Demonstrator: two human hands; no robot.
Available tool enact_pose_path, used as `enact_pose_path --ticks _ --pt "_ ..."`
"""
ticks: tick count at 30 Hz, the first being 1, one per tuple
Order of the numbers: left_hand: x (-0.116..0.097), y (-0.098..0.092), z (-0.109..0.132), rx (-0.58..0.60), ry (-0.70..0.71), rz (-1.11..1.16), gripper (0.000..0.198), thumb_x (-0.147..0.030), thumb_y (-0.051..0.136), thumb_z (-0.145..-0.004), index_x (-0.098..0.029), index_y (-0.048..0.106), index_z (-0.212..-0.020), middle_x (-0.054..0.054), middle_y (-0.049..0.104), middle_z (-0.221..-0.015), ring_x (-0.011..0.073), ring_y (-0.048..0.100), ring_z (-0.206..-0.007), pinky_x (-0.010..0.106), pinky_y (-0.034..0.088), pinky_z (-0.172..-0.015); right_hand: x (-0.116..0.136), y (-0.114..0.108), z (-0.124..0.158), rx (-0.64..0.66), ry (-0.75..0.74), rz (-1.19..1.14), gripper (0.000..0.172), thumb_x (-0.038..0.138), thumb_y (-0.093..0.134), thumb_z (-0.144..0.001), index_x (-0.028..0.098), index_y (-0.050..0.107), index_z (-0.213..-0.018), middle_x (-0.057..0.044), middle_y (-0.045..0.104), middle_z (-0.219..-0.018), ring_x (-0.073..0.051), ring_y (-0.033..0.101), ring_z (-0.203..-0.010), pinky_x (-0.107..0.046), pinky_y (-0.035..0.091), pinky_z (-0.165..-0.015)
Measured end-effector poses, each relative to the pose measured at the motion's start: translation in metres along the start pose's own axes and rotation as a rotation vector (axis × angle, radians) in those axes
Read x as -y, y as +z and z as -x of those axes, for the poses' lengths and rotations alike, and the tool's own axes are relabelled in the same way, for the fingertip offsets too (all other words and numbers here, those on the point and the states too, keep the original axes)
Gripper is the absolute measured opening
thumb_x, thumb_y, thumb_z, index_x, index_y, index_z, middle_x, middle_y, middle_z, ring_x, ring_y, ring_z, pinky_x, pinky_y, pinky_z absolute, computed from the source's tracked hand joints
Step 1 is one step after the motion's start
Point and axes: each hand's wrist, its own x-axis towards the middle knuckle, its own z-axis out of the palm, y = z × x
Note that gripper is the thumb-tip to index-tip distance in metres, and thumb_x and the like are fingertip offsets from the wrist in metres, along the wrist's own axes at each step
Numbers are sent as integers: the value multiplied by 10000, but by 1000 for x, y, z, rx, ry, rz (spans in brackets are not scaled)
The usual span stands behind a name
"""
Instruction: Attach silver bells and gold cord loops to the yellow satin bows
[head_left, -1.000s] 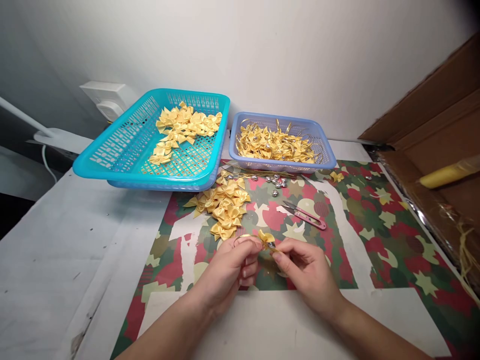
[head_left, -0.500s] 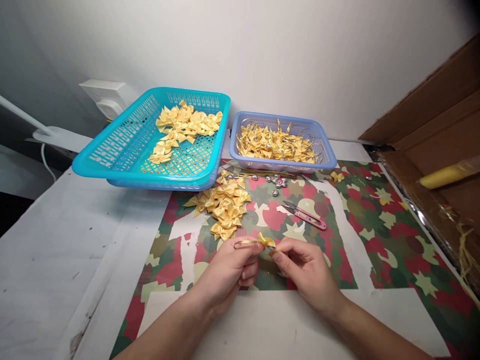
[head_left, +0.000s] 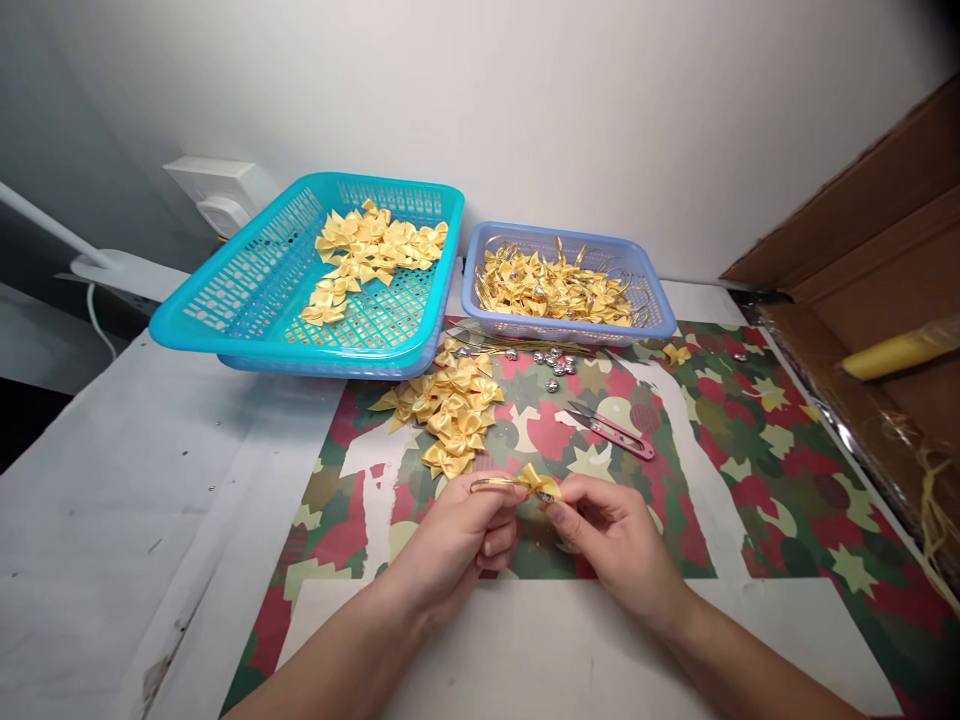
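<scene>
My left hand (head_left: pixel 459 540) and my right hand (head_left: pixel 611 535) meet low over the patterned paper (head_left: pixel 750 470), both pinched on one small yellow satin bow (head_left: pixel 538 484) with a thin gold cord loop (head_left: pixel 491 484) sticking out to the left. A loose pile of yellow bows (head_left: pixel 450 405) lies just beyond my left hand. Small silver bells (head_left: pixel 553 362) are scattered behind the pile. Pink thread snips (head_left: pixel 615 432) lie beyond my right hand.
A turquoise basket (head_left: pixel 247 300) with bows stands raised at the back left. A lilac basket (head_left: pixel 654 300) of bows with cords sits at the back centre. A cardboard box (head_left: pixel 862 260) with a yellow roll (head_left: pixel 896 350) borders the right side. A white socket (head_left: pixel 217 190) is on the wall.
The cord loop has swung from curled over my left fingers to lying flat and pointing left. Both hands have stayed in place, still pinching the bow.
</scene>
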Motion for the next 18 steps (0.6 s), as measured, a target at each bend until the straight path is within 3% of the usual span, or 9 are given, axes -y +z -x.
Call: enact_pose_path --ticks 18 --pt "1 0 0 21 9 19 390 -284 682 -644 -210 304 -580 -130 257 -421 22 202 -374 228 104 -429 0 -1 -2 44 63 -102 313 429 621 -871 162 594 -711 31 424 -603 -97 365 -562 -233 293 -507"
